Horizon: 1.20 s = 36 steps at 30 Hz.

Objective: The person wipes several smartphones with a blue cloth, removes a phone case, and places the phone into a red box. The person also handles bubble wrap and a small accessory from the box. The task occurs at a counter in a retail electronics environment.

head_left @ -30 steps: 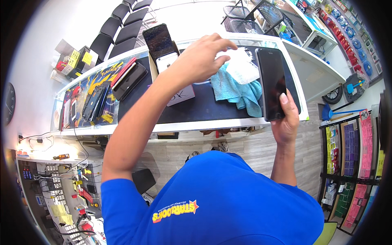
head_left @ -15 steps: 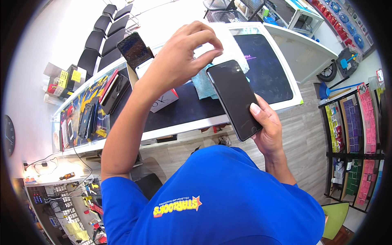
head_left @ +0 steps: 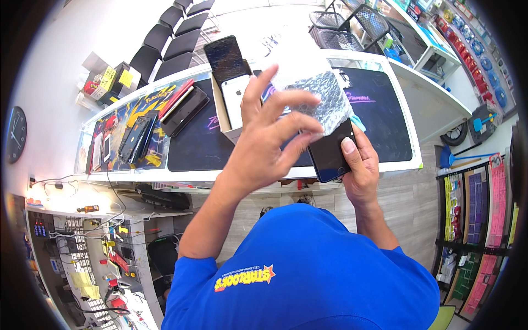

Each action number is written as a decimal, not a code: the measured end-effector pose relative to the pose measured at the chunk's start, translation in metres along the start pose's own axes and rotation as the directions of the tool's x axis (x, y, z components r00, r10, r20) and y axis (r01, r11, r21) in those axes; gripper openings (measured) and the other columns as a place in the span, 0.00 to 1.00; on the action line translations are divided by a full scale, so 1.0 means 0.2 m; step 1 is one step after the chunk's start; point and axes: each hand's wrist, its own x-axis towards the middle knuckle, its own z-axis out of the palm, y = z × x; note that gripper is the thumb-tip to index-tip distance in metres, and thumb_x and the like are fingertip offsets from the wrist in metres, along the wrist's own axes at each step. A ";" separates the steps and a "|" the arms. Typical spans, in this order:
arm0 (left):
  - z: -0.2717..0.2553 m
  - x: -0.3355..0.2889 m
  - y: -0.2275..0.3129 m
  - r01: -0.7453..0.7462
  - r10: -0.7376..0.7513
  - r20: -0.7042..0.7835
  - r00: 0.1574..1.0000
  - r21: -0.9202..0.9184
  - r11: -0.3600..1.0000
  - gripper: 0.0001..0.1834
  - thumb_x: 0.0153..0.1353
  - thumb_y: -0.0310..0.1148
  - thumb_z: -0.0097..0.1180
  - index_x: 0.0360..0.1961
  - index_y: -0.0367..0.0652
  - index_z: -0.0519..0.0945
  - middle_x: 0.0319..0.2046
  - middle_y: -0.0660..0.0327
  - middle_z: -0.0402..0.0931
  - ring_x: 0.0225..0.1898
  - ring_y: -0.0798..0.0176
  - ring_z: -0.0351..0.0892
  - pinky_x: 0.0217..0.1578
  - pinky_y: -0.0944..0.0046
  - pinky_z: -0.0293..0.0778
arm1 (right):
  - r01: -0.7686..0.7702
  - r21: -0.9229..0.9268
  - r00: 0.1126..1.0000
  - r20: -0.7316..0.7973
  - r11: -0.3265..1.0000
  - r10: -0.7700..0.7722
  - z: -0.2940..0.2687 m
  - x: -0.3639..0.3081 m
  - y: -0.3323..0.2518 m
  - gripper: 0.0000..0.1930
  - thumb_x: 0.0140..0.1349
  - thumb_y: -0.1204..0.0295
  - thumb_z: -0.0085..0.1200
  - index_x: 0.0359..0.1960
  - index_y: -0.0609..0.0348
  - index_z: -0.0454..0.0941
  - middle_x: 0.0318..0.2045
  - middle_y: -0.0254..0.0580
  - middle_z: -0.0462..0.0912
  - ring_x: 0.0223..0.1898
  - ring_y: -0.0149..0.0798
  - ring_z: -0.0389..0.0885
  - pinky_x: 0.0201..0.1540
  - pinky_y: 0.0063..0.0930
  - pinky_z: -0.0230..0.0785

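My right hand (head_left: 362, 170) holds a black smartphone (head_left: 325, 158) by its lower end, thumb on the front edge and screen up. My left hand (head_left: 269, 129) is to the left of the phone, its thumb and index finger pinched at the lower edge of a clear bubble wrap sheet (head_left: 324, 96). The other fingers of that hand are curved and apart. The wrap covers the phone's upper part. A bit of teal cloth (head_left: 356, 121) shows beside the phone's top. Just beyond my left hand stands an open box (head_left: 221, 113) with a white phone (head_left: 235, 99) in it.
Several phones (head_left: 137, 137) lie on the colourful left part of the white-framed counter (head_left: 220, 175). A dark phone with a red case (head_left: 184, 110) lies nearer the box. Black chairs (head_left: 179, 44) line the far left. A rack of accessories (head_left: 473, 220) stands at right, a workbench (head_left: 82, 264) at lower left.
My left hand has come down and nearer, drawing the bubble wrap over the phone's upper part. The phone has lowered slightly in my right hand's grip. The view has shifted, showing more of the box.
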 end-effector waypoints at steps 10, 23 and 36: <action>-0.07 -0.11 -0.03 -0.104 -0.663 -0.336 0.668 -0.925 0.364 0.46 0.69 0.48 0.72 0.77 0.49 0.57 0.74 0.62 0.54 0.76 0.58 0.56 0.78 0.46 0.50 | -0.054 0.092 0.981 0.192 0.994 0.036 0.10 0.03 0.11 0.28 0.80 0.65 0.55 0.73 0.73 0.69 0.57 0.49 0.85 0.53 0.33 0.87 0.57 0.28 0.80; -0.04 -0.04 0.02 -0.008 -0.554 -0.048 0.831 -0.997 0.075 0.44 0.74 0.49 0.59 0.80 0.40 0.55 0.51 0.55 0.76 0.54 0.53 0.83 0.62 0.45 0.79 | -0.276 0.219 0.953 0.187 0.936 0.237 0.21 0.04 0.17 0.18 0.80 0.60 0.57 0.57 0.64 0.79 0.51 0.38 0.85 0.50 0.29 0.84 0.57 0.30 0.77; 0.07 0.00 0.18 0.127 -0.637 0.009 0.770 -0.982 0.140 0.42 0.70 0.32 0.58 0.79 0.34 0.52 0.54 0.59 0.69 0.60 0.62 0.72 0.71 0.53 0.64 | -0.140 0.700 0.989 0.069 0.700 0.128 0.54 0.19 0.12 0.25 0.83 0.46 0.44 0.61 0.56 0.70 0.48 0.35 0.78 0.57 0.36 0.79 0.65 0.37 0.73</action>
